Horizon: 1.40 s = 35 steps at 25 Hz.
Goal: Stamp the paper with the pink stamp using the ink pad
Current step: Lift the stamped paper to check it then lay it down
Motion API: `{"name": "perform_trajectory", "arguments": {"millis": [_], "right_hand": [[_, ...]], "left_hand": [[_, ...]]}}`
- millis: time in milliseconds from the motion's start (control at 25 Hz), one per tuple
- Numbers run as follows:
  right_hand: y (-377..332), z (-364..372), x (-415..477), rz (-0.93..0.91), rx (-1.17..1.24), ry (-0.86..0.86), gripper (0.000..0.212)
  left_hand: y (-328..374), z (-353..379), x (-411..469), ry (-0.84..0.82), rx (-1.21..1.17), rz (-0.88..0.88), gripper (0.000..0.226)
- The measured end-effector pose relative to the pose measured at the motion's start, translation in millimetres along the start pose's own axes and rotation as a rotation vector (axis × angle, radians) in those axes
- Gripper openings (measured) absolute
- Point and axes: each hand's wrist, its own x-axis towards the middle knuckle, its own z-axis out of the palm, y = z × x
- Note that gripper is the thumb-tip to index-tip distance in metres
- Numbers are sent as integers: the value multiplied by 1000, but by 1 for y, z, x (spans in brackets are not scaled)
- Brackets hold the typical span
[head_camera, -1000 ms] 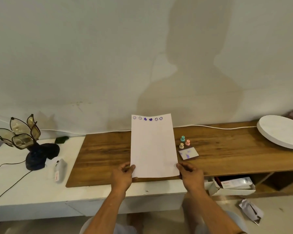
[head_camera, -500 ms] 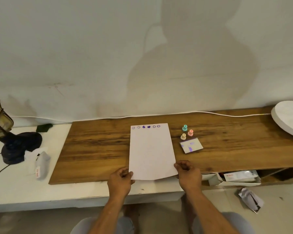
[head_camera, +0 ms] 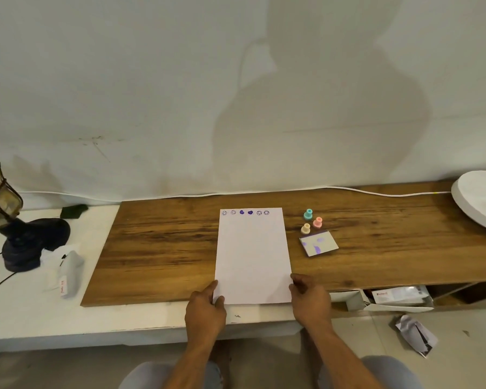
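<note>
A white sheet of paper (head_camera: 252, 254) lies flat on the wooden board (head_camera: 163, 248), with a row of several purple stamp marks along its far edge. My left hand (head_camera: 206, 307) pinches its near left corner and my right hand (head_camera: 310, 300) holds its near right corner. To the right of the sheet stand three small stamps: the pink stamp (head_camera: 317, 222), a teal stamp (head_camera: 308, 214) and a yellow stamp (head_camera: 305, 229). Just in front of them lies the ink pad (head_camera: 318, 243), white with purple smears.
A dark-based lamp (head_camera: 17, 242) with glass petals stands on the white table (head_camera: 26, 315) at the left, next to a grey stapler-like object (head_camera: 69, 273). A white round slab (head_camera: 480, 203) sits at the far right. A cable (head_camera: 264, 192) runs along the wall. Boxes (head_camera: 396, 299) lie below right.
The far end of the paper has come down from leaning toward the wall to lying flat on the board. Both hands stay on its near corners. The view has tilted downward.
</note>
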Motion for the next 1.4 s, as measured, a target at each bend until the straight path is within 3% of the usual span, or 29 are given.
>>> {"name": "perform_trajectory", "arguments": {"millis": [240,1400], "right_hand": [[10,11,-5,-150,-328,-108,48],[1,3,-10,-188,-390,-164,57]], "left_hand": [[-3,3,-4,-36,69,15,53],[-13,-1,-3,-120,250,111,63]]}}
